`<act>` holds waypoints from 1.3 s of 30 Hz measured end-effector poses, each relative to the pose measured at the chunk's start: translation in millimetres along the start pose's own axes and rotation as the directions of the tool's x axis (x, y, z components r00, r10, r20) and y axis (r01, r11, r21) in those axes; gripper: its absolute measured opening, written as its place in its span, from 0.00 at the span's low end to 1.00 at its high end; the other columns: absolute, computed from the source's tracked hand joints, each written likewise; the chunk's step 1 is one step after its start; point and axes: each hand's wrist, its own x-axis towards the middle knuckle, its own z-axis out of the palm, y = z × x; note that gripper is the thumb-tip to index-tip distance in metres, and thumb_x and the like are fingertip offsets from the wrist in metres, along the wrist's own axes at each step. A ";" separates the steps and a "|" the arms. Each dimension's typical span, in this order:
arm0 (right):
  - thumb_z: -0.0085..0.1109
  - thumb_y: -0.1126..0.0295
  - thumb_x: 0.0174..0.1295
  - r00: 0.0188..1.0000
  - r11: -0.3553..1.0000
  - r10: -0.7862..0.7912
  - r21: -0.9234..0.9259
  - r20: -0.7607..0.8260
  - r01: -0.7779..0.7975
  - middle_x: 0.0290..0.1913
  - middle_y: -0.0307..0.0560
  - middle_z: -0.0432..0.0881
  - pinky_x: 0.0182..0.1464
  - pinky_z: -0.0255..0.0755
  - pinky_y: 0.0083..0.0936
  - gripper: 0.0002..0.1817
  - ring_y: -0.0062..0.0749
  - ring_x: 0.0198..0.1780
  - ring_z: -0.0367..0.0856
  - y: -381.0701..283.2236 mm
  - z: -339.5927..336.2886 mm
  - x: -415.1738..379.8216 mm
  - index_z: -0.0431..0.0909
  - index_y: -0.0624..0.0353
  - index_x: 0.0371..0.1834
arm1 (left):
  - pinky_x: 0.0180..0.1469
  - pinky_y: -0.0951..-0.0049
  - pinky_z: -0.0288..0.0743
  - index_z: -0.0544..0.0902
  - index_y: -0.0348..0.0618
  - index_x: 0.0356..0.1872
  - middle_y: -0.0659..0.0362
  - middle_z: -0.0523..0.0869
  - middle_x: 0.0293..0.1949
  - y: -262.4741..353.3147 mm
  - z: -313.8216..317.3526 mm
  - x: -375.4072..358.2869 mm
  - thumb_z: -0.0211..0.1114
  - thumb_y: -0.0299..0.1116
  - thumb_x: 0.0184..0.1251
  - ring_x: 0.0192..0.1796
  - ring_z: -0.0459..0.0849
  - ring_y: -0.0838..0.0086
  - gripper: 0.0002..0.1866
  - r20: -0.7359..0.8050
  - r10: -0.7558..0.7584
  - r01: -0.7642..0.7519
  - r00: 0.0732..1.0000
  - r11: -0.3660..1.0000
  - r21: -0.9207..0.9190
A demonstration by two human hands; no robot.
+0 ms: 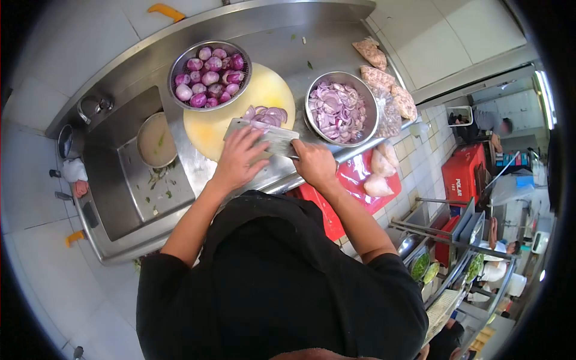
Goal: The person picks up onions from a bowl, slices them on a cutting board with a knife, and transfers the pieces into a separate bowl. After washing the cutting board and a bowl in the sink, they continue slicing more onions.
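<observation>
A cleaver [279,143] with a wide metal blade is held by its handle in my right hand [316,163], whose fingers are wrapped round it. Against the blade's left part rest the outstretched fingers of my left hand [241,157], which is open. Sliced purple onion [268,115] lies just beyond the blade on a round, yellowish cutting board [201,137]. Whole peeled red onions [210,78] fill a perforated metal colander [174,67] at the board's upper left. To the right, a steel bowl [373,120] is heaped with onion slices [336,111].
On the left is a steel sink [111,192] with a pot of cloudy water [157,141] and a faucet [95,108]. Bags of pale food [377,78] line the counter's right edge. Below stands a red cooler [354,180] with bags on top. People and metal shelving [462,240] are farther right.
</observation>
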 end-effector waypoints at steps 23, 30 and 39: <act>0.62 0.61 0.72 0.819 0.783 0.556 0.240 0.142 -0.574 0.38 0.73 0.86 0.47 0.76 0.63 0.15 0.75 0.44 0.84 2.0 -9.5 -29.5 0.77 0.64 0.48 | 0.77 0.36 0.61 0.76 0.36 0.72 0.34 0.73 0.73 -45.1 63.7 8.6 0.79 0.47 0.58 0.76 0.70 0.38 0.42 -0.184 -0.297 0.316 0.937 0.946 0.080; 0.62 0.52 0.74 0.791 0.641 0.232 0.523 0.567 -0.562 0.42 0.72 0.85 0.52 0.74 0.51 0.23 0.67 0.48 0.84 -27.1 0.4 -32.7 0.82 0.67 0.46 | 0.67 0.46 0.71 0.87 0.44 0.53 0.51 0.87 0.57 -127.6 -66.6 61.5 0.74 0.38 0.57 0.66 0.80 0.53 0.22 -0.347 -0.435 0.547 0.831 0.754 0.364; 0.59 0.56 0.72 0.805 0.780 0.367 0.317 0.466 -0.540 0.48 0.71 0.87 0.60 0.76 0.57 0.20 0.68 0.55 0.85 -29.3 24.0 -0.3 0.81 0.62 0.54 | 0.66 0.45 0.70 0.89 0.52 0.56 0.53 0.91 0.54 -189.9 -97.1 79.9 0.72 0.39 0.54 0.64 0.82 0.56 0.24 0.025 -0.635 0.447 0.772 0.571 0.689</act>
